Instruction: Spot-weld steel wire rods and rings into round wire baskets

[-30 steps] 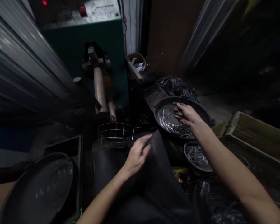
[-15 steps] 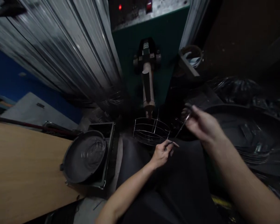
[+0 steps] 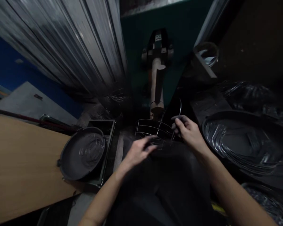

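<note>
Wire frame (image 3: 158,128), lower part dim between hands (image 3: 139,151)

shiny metal wire frame (image 3: 158,128); smooth matt basin (image 3: 72,153), probably plastic

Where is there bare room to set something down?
The wooden board at far left looks bare, bordered by the left round tray; whether it's level, I can't tell. Crowded: the right tray, holding wires, and around the wire frame, by the left hand and right hand.

Frame (image 3: 153,128): round, shiny, thin hoops joined by uprights. Wire (image 3: 180,106): 1, thin, curved at top, roughly upright, beside frame's right edge.
</note>
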`<state>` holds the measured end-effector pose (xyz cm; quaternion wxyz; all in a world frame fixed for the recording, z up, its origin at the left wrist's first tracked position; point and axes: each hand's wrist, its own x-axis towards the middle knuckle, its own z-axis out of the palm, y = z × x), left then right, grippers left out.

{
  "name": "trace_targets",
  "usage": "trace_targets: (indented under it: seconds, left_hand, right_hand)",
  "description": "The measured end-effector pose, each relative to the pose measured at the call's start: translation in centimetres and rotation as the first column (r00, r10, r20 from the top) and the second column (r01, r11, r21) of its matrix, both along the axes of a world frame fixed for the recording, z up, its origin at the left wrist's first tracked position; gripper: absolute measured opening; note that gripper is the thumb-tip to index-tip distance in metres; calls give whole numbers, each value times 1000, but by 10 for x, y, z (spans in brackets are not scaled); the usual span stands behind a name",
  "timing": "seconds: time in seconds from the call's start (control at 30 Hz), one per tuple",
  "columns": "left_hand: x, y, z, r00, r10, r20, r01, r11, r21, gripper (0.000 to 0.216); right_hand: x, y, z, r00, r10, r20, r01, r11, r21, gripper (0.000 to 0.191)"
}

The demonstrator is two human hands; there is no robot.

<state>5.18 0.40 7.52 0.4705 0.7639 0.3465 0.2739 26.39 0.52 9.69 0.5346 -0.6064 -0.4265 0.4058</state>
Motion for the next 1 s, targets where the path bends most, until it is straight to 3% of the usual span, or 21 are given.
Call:
trace_targets:
  seconds: [0.07, 0.17, 0.23, 0.3, 0.43, 0.7, 1.0]
  left_hand:
    - [-19, 29, -1, 993, 107, -46, -93, 969, 231, 64]
    - [-17, 68, -20, 986, 114, -124, -55, 913, 405, 93]
    - [-3, 83, -38, 994, 102, -45, -76, 913, 401, 90]
    - [11, 88, -54, 984, 116, 139, -159, 920, 359, 84]
    - [15, 84, -70, 920, 121, 372, -245, 920, 307, 82]
    - [1, 91, -79, 893, 170, 416, -304, 910, 282, 81]
    - [0, 97, -81, 903, 192, 384, -304, 917, 257, 79]
  right_hand:
    - [5, 24, -5, 992, -26, -122, 26, 1000, 0, 32]
    - [7, 56, -19, 958, -52, -281, 53, 999, -4, 32]
    - [4, 68, -28, 938, -58, -342, 63, 998, 1, 33]
    - [1, 73, -34, 929, -54, -365, 61, 998, 7, 36]
    - [-5, 76, -36, 931, -22, -364, 33, 999, 24, 38]
    - [-22, 86, -35, 958, 15, -288, 11, 996, 90, 36]
    - [-23, 96, -37, 985, -34, -168, 33, 999, -11, 34]
